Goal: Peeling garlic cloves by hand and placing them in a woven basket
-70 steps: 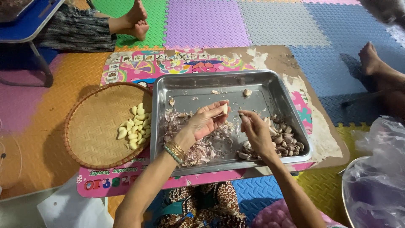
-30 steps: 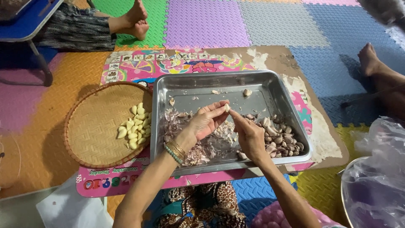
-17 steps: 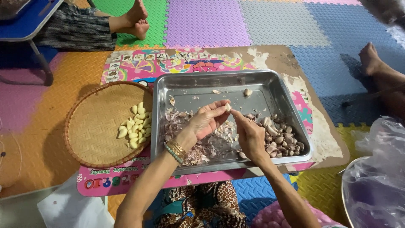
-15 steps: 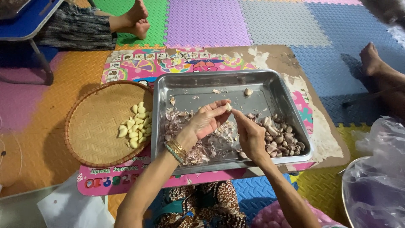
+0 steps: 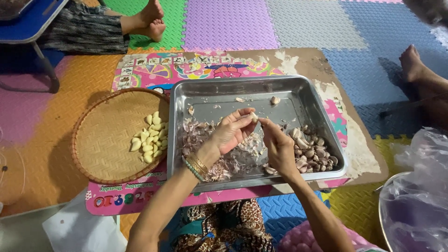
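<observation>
Over a metal tray (image 5: 298,93), my left hand (image 5: 231,133) pinches a garlic clove (image 5: 253,116) between its fingertips. My right hand (image 5: 279,147) meets it at the clove, its thumb and forefinger touching the clove's skin. Under my hands lies a heap of papery garlic skins (image 5: 200,137). A pile of unpeeled cloves (image 5: 313,151) fills the tray's right corner. To the left of the tray, a round woven basket (image 5: 100,137) holds several peeled pale cloves (image 5: 150,140).
The tray and basket rest on a low table with a pink patterned mat (image 5: 140,70). Coloured foam floor tiles surround it. Another person's feet (image 5: 151,21) are at the far left, another foot (image 5: 413,63) at the right. A clear plastic bag (image 5: 415,196) sits at lower right.
My two hands have drawn together at the clove over the tray; earlier the right hand was a little apart from the left. Basket and tray have not moved.
</observation>
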